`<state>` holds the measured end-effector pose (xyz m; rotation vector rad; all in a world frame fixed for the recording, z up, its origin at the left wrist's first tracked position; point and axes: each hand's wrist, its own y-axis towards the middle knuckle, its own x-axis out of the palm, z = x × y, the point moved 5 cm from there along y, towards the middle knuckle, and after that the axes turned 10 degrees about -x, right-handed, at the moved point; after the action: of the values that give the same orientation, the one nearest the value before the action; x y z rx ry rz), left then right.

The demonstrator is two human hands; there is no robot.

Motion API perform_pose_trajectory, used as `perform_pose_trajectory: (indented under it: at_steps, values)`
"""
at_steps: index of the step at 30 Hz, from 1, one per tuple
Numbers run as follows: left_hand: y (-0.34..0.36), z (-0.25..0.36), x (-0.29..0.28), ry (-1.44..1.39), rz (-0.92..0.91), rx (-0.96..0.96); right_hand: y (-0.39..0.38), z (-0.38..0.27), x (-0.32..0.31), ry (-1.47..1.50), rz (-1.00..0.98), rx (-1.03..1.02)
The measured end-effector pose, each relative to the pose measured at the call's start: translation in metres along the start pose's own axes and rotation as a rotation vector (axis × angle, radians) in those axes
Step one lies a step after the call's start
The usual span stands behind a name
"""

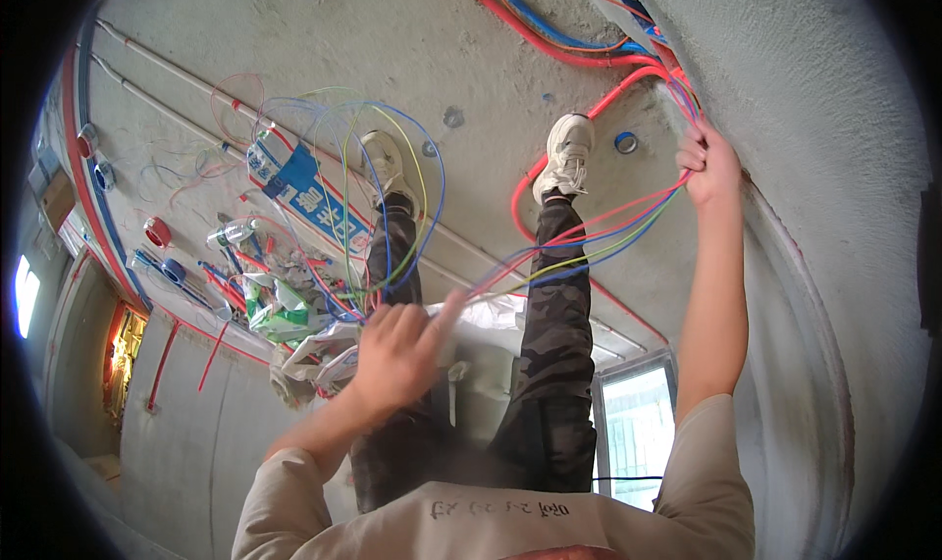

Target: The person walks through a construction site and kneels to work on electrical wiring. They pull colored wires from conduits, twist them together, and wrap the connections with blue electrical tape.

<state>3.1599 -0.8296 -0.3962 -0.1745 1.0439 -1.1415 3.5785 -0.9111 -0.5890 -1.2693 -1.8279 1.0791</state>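
A bundle of thin electrical wires (638,217) in red, blue, green and yellow stretches between my two hands. My right hand (708,163) is closed round the bundle, close to where the wires reach the end of the red conduits (643,67) low on the wall. My left hand (397,354) is closed on the other part of the bundle in front of my legs, slightly blurred. Beyond it, loose wire loops (439,202) in blue, green and yellow arch over my left shoe.
A blue-and-white printed bag (312,195) lies on the concrete floor (392,40) beside white conduits (162,48). Plastic bags (275,305), tape rolls (157,230) and pipe scraps are heaped at left. Near my right shoe sits a blue ring (626,143). The rough wall (834,168) rises at right.
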Motion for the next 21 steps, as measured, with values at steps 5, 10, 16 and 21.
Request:
perform_pose_trajectory:
  at_steps: [5,10,16,21]
  values:
    - [-0.028,-0.003,-0.005,-0.037,-0.012,0.036,-0.025,0.019,-0.02,-0.095,0.073,0.042]
    - [-0.049,0.025,-0.002,-0.142,-0.063,0.017,-0.008,0.033,-0.026,-0.006,0.204,-0.041]
    - [-0.044,0.016,0.001,-0.146,-0.002,-0.013,0.017,0.021,-0.021,-0.103,0.185,-0.121]
    - [-0.039,0.012,0.008,-0.142,-0.031,0.012,0.041,0.004,-0.023,-1.332,0.28,-0.586]
